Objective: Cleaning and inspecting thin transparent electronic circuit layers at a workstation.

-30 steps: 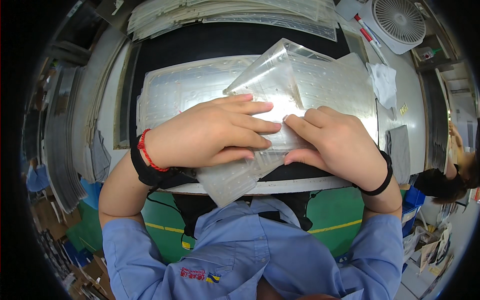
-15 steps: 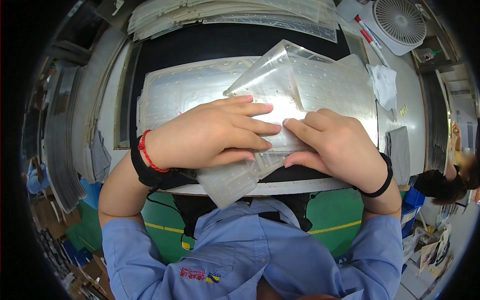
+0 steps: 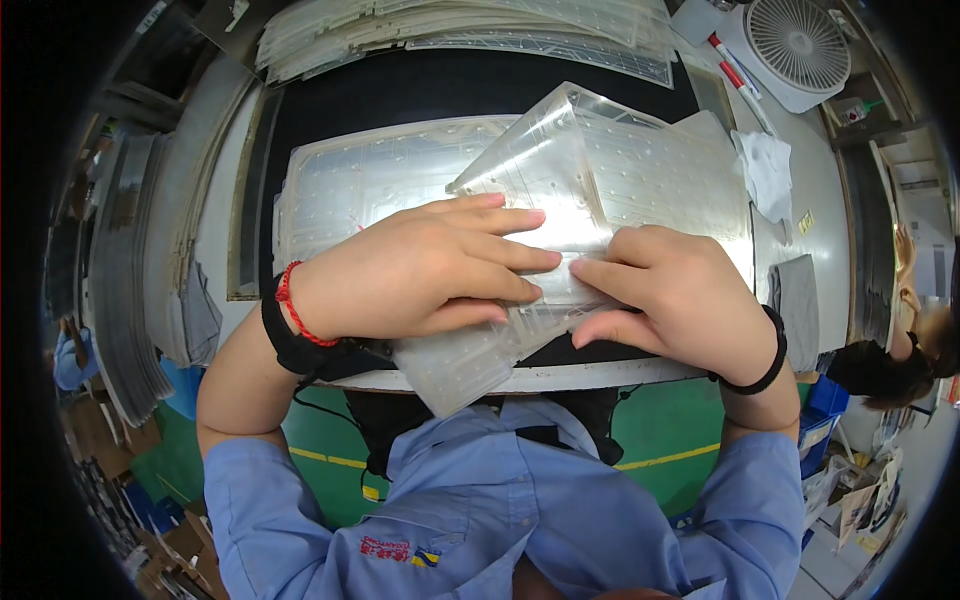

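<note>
Both hands flat on a folded clear plastic sheet (image 3: 545,190) at the near edge of the bench (image 3: 590,375). Left hand (image 3: 420,265) has fingers spread and pressed down; right hand (image 3: 665,295) has fingertips pinching the sheet's crease, touching the left fingertips. Palms hide the sheet's middle, so layer count under them is unclear. Its near corner overhangs the bench edge. More clear sheets (image 3: 370,180) lie underneath on a black mat (image 3: 400,95); a far stack (image 3: 460,25) is cut off by the frame. Right side is crowded: white cloth (image 3: 765,170), red marker (image 3: 735,75), small fan (image 3: 795,45). Left has a bare strip beside the mat.
</note>
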`<control>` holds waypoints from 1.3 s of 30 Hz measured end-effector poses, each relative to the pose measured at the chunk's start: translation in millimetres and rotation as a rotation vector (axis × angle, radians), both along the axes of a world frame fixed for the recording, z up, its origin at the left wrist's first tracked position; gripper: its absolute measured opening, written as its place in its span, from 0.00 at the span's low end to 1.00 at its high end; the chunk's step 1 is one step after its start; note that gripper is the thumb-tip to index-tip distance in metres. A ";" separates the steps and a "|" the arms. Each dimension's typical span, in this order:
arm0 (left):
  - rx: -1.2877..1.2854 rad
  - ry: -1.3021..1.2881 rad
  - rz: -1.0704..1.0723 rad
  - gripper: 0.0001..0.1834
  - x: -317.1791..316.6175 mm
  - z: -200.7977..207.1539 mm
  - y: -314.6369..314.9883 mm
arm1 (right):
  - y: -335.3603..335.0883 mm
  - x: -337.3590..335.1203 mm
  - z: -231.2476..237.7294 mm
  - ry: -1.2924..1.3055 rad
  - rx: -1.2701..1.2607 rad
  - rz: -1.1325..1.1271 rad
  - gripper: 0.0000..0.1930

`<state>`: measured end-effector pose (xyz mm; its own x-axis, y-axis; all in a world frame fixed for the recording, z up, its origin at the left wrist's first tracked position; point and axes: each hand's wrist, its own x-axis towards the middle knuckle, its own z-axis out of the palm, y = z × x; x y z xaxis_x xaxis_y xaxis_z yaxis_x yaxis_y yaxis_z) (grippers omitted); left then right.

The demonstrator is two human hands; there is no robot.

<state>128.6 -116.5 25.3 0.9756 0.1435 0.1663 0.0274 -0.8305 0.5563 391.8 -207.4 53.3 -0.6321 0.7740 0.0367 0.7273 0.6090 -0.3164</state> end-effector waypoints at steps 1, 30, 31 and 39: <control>-0.001 0.000 0.000 0.15 0.4 0.3 0.0 | -1.1 -2.9 -2.0 0.021 0.014 -0.028 0.28; -0.018 0.028 0.010 0.14 1.1 2.5 0.0 | 5.3 16.6 10.8 0.225 -0.188 0.244 0.16; -0.018 0.030 0.008 0.14 1.3 2.3 0.0 | 4.9 13.2 5.7 0.217 -0.093 0.159 0.18; -0.019 0.034 0.010 0.14 -0.3 2.5 -0.3 | 7.9 13.4 10.6 0.076 -0.054 0.194 0.18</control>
<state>128.3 -116.8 27.8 0.9792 0.1557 0.1298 0.0548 -0.8197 0.5701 405.2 -199.5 63.9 -0.7661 0.6406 0.0520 0.5712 0.7158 -0.4018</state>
